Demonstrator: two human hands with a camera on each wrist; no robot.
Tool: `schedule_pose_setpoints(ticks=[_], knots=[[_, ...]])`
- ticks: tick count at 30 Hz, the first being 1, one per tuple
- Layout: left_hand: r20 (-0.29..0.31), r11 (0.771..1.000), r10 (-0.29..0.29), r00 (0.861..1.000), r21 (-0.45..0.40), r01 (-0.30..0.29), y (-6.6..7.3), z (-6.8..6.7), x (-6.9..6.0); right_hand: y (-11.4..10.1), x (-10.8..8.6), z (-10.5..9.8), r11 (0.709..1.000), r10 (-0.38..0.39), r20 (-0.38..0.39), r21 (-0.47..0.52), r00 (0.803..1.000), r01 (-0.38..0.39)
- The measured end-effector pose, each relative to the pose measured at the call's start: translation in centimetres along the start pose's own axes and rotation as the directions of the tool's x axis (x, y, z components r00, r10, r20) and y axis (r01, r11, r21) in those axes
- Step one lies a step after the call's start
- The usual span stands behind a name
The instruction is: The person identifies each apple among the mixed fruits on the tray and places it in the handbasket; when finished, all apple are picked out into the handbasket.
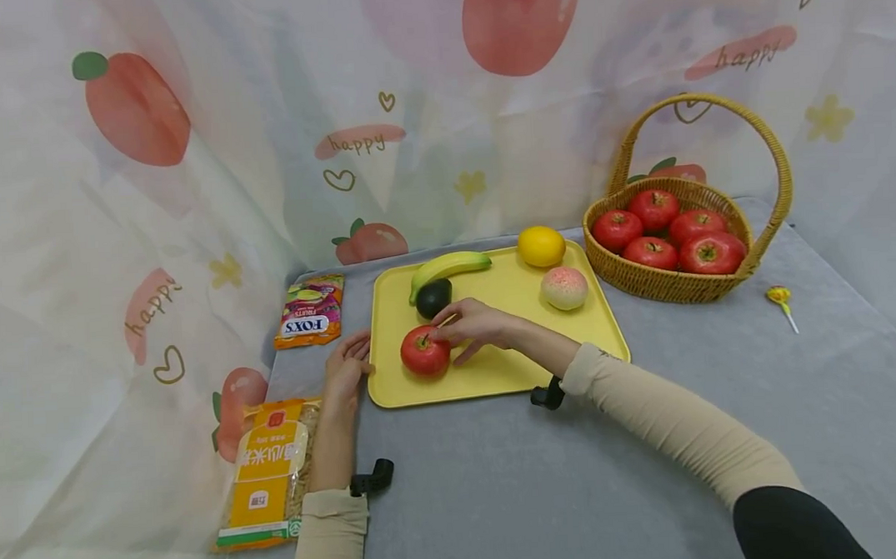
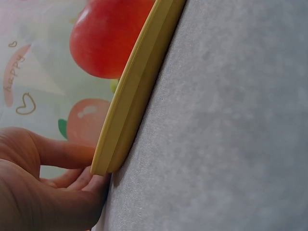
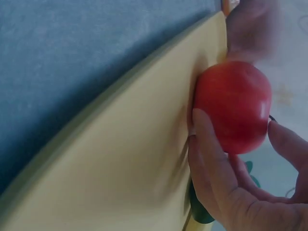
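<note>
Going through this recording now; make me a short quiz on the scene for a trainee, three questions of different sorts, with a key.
1. How many red fruits show in the wicker basket?
2. Fill in the blank: the person's left grip touches the edge of the ____.
3. Which of these is nearest the right grip?
A) lemon
B) lollipop
C) loose red fruit

Key:
1. Five.
2. Yellow tray.
3. C.

Left arm [image 1: 331, 460] extended forward, left fingers [image 2: 67, 153] pinching, right arm [image 1: 672, 416] angled leftward, right fingers [image 3: 216, 163] spread
</note>
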State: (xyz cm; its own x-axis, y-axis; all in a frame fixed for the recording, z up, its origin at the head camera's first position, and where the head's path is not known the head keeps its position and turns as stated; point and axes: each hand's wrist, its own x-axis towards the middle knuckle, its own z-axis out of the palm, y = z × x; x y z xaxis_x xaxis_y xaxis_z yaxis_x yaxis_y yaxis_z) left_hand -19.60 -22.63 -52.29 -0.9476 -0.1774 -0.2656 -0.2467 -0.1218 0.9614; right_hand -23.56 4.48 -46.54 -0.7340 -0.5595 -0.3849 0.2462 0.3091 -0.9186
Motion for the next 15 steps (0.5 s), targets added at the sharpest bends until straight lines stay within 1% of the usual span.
schedule_pose_setpoints(ticks=[5,9,15], knots=[[0.004,1.0,-0.015,1.0,-0.007,0.015,0.0,-0.1,0.2,0.2,0.1,0.9,0.999,-0.03,-0.057,-0.014,0.998,0.03],[0.005,1.0,-0.021,1.0,-0.008,0.021,0.0,-0.1,0.2,0.6,0.4,1.3,0.999,-0.039,-0.069,0.007,0.997,0.04],[-0.001,0.999,-0.034,0.999,0.013,0.034,0.3,-0.2,0.0,0.9,0.6,1.8,0.998,-0.048,-0.097,0.032,0.994,0.051]])
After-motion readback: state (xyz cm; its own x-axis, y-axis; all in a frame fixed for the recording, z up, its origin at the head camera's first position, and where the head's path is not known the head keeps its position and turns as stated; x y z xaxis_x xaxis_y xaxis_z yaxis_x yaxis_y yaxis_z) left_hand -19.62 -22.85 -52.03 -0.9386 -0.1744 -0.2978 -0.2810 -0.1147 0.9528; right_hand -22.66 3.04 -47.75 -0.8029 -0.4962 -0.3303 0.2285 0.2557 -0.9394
